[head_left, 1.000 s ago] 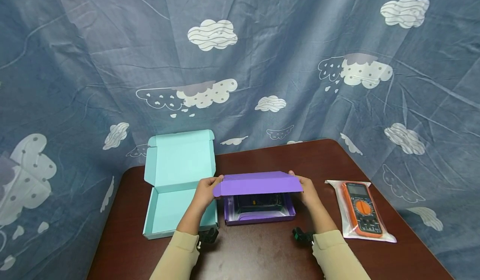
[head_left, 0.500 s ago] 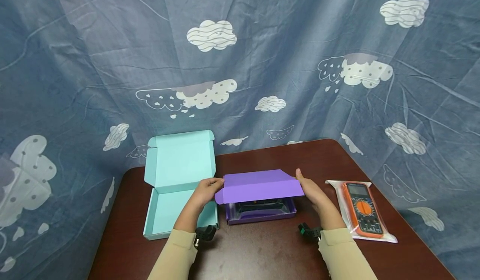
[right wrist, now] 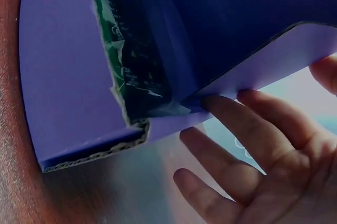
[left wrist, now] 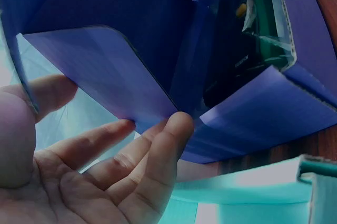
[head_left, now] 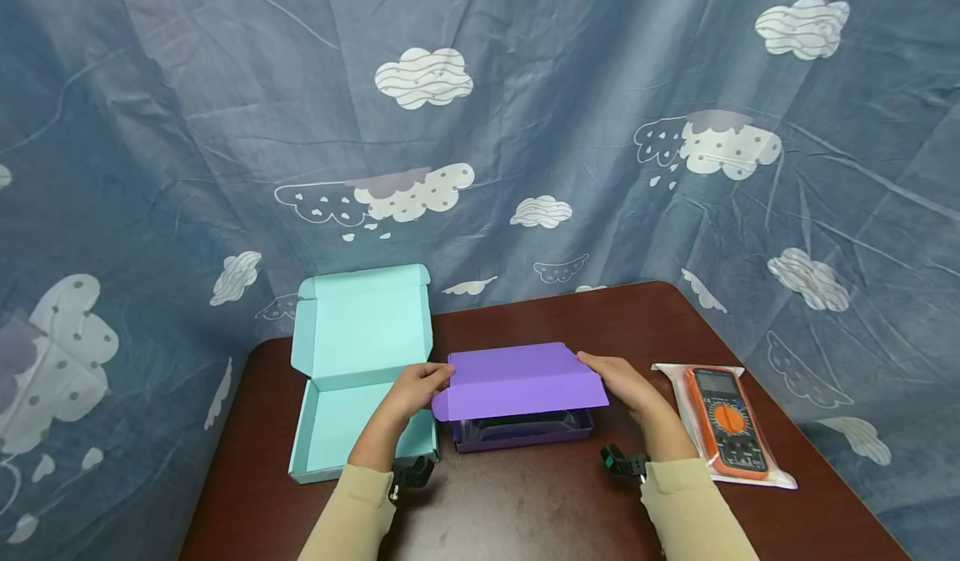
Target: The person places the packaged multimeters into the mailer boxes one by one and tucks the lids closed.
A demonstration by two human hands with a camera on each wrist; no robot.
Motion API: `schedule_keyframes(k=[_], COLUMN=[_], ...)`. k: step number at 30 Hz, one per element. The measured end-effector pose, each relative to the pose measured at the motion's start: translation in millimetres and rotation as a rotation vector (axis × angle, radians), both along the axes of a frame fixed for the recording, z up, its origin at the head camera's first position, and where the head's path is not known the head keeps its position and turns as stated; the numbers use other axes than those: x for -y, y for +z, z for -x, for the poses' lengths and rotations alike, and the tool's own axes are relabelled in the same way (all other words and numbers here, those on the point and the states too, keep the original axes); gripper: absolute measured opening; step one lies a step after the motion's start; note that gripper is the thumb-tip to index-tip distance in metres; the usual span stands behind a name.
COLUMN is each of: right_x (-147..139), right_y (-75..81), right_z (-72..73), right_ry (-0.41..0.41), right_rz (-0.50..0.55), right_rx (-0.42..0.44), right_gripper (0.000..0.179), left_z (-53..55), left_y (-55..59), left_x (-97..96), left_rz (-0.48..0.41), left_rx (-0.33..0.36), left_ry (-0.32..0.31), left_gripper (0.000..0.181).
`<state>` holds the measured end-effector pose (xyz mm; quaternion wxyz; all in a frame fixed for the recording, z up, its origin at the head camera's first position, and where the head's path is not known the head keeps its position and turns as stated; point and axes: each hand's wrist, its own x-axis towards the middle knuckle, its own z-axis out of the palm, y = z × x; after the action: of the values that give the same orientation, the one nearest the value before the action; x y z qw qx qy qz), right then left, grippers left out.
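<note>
A purple cardboard box [head_left: 525, 438] sits on the table, its lid [head_left: 525, 378] tilted down over the tray with a gap left at the front. Inside lies a dark item with a green edge [left wrist: 266, 24], in clear plastic and mostly hidden by the lid. My left hand [head_left: 412, 390] is at the lid's left side; its thumb and index finger pinch the front ear flap, while other fingertips touch the side flap [left wrist: 105, 71]. On the opposite side, my right hand [head_left: 626, 386] has its fingers spread, with fingertips against the lid's right side flap [right wrist: 263, 66].
Left of the purple box, an opened mint-green box [head_left: 363, 382] stands with its lid raised. An orange multimeter [head_left: 726, 423] in a clear bag lies to the right. Behind the brown table [head_left: 517, 511] hangs a blue cloud-patterned curtain [head_left: 555, 127].
The purple lid has come lower, its front edge covering more of the bagged item. My right hand has shifted slightly right, and its thumb, raised half a second ago, is down by the lid.
</note>
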<state>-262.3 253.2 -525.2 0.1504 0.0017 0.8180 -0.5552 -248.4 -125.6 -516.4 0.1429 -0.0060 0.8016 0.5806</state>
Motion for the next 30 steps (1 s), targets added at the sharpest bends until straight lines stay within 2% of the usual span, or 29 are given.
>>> schedule_keyframes(k=[3, 7, 17, 24, 30], right_x=[0, -1, -4, -1, 2], right_y=[-0.7, -2.2, -6.8, -5.7, -8.7], right_z=[-3.0, -6.7, -14.8, -20.7, -23.4], right_ry=[-0.006, 0.024, 0.019, 0.052, 0.059], right_rz=[-0.04, -0.054, -0.026, -0.044, -0.083], right_rx=[-0.057, -0.112, -0.119, -0.13, -0.158], right_gripper=[0.065, 0.059, 0.052, 0.052, 0.048], left_z=[-2.5, -4.8, -9.1, -10.5, -12.4], left_y=[-0.3, -0.7, 0.5, 2.8, 0.7], left_x=[-1.0, -1.9, -6.6, -12.1, -20.4], left_rz=[0.004, 0.023, 0.165, 0.269, 0.397], left_rx=[0.003, -0.011, -0.093, -0.139, -0.194], left_ry=[-0.005, -0.017, -0.091, -0.079, -0.061], left_gripper=[0.049, 0.047, 0.037, 0.029, 0.029])
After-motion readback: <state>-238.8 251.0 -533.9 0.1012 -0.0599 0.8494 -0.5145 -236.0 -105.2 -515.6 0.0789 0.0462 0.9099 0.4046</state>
